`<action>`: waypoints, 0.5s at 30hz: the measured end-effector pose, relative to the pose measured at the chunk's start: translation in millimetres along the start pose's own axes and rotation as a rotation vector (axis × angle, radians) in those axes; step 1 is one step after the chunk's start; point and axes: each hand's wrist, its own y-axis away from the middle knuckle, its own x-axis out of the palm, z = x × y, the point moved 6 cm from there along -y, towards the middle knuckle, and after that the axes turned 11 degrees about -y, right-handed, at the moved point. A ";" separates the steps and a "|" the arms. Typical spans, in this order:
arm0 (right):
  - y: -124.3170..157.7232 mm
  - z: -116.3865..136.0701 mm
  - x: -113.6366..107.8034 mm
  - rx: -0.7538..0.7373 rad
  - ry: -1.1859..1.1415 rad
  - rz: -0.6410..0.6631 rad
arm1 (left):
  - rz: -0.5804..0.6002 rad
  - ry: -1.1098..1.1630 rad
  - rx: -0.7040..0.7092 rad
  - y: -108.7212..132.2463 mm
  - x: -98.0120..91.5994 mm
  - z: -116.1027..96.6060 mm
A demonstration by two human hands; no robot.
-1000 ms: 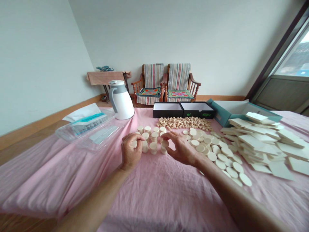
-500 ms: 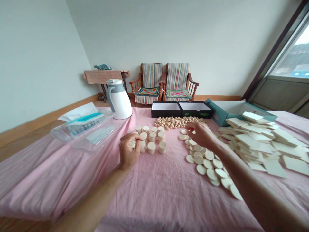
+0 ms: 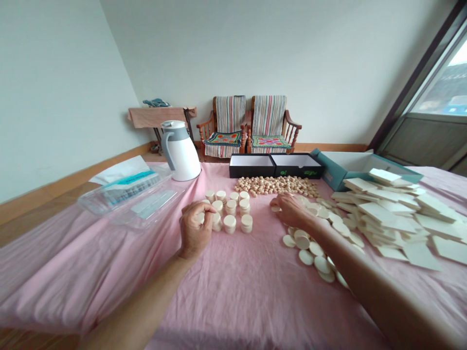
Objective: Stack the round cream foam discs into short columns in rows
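Head view: disc stacks (image 3: 230, 207) stand on the counter (image 3: 219, 296). At their eight o'clock, the left hand (image 3: 195, 229) is curled; whether it grips anything, I cannot tell. At three o'clock, the right hand (image 3: 292, 210) has fingertips at a disc (image 3: 276, 209) beside the loose pile (image 3: 316, 249), grip unclear. Beads (image 3: 277, 185) lie at two o'clock.

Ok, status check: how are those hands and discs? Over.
Left hand by the disc stacks. Right hand at the loose discs; hold unclear. Right forearm hides some loose discs.
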 end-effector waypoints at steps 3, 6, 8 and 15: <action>3.0 4.6 -2.8 0.020 -0.064 -0.067 | -0.016 -0.002 -0.003 0.0 -1.1 0.0; 13.4 20.2 -8.0 0.009 -0.139 -0.114 | -0.027 0.003 -0.004 0.0 -2.1 0.0; 24.4 34.4 -10.1 0.001 -0.165 -0.104 | -0.028 0.012 -0.003 0.3 -2.7 -0.5; 57.2 79.0 -2.3 -0.092 -0.261 -0.039 | -0.049 0.025 0.131 4.2 -7.4 -18.4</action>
